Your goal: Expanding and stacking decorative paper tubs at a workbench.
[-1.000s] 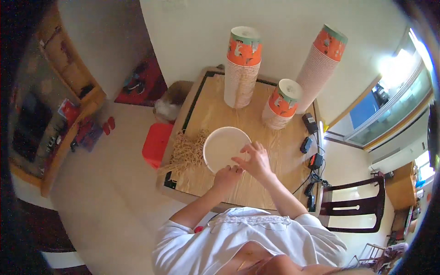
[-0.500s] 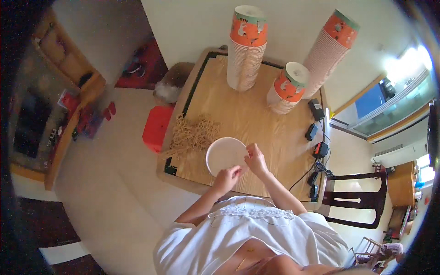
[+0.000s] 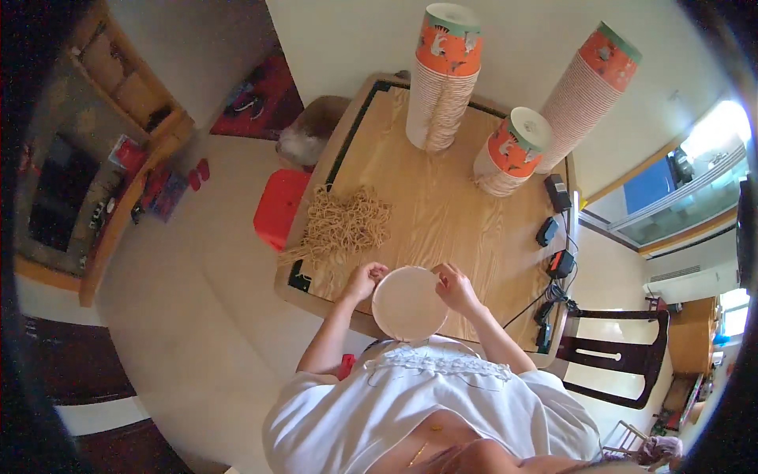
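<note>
A white paper bucket (image 3: 410, 306) with a round rim is tipped toward me at the table's near edge, its open mouth facing up. At the rim's upper left, my left hand (image 3: 364, 283) is closed, with its fingertips pinching the edge. Opposite it, my right hand (image 3: 458, 289) grips the rim at the upper right. Whether a thin cord is also between the fingers is too small to tell. Just beyond my left hand lies a tangled pile of tan twine cords (image 3: 347, 223).
Tall stacks of orange-and-green paper buckets (image 3: 444, 87) stand at the back, with a shorter stack (image 3: 513, 154) in front. Black power adapters and cables (image 3: 560, 264) line the table's right edge. A dark chair (image 3: 616, 355) is at the right, and a red stool (image 3: 282, 207) at the left.
The bucket has come nearer to me and tilted. My left hand has shifted from the near side of the rim to its far left; my right hand stays on the rim's right.
</note>
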Demonstrator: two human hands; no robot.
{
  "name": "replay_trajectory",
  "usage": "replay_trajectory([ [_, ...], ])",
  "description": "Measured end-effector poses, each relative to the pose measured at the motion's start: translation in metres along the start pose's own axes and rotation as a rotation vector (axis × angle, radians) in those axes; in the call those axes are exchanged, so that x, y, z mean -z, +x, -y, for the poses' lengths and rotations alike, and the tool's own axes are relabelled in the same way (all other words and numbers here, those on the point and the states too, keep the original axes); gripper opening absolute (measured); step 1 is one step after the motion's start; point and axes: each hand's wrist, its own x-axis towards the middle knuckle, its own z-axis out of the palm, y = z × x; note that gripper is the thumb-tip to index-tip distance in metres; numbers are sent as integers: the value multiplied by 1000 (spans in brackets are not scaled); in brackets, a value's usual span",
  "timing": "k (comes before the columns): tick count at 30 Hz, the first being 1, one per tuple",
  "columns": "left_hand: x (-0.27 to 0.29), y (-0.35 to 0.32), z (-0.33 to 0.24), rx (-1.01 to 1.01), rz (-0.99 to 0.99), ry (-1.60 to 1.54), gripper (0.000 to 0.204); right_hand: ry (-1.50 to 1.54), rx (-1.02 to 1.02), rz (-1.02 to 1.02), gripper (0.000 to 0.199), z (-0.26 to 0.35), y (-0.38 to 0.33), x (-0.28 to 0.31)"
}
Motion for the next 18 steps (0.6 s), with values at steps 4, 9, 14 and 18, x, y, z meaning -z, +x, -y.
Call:
replay_trajectory([
  [4, -5, -24, -12, 16, 75, -110, 29, -7, -153, 41, 40, 10, -12, 10],
  [9, -5, -75, -15, 88, 317, -18, 40, -56, -99, -56, 46, -6, -32, 14],
  [14, -20, -80, -19, 367, 18, -132, 36, -103, -90, -81, 51, 6, -11, 31],
  [18, -33, -81, -30, 177, -179, -93, 52, -270, 118, -203, 47, 17, 14, 21],
])
